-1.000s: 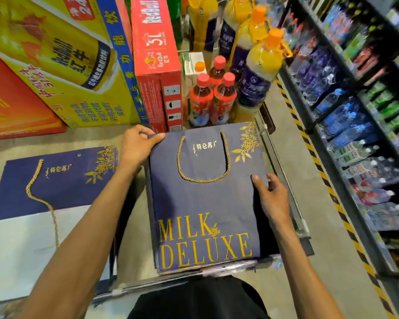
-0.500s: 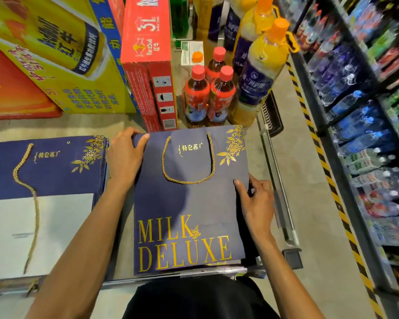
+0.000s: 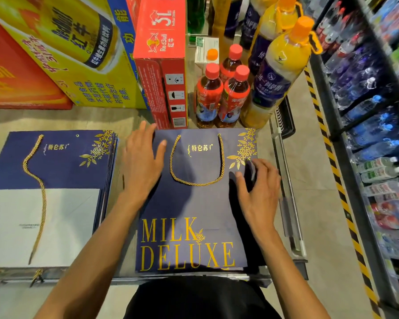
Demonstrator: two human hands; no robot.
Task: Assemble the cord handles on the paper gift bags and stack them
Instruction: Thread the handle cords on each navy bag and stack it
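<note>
Centrally, flat navy paper bag (image 3: 194, 203), twisted gold cord (image 3: 222, 157)

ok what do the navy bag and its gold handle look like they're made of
The navy bag looks like matte coated paper: flat, crisp-edged, with gold lettering that glints like foil. Its gold handle seems a twisted cord, likely synthetic with metallic sheen; the spiral strands show.

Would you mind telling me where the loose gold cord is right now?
In the head view, the loose gold cord lies on the left, draped down the top bag of the stack of bags, left of the left hand.
</note>
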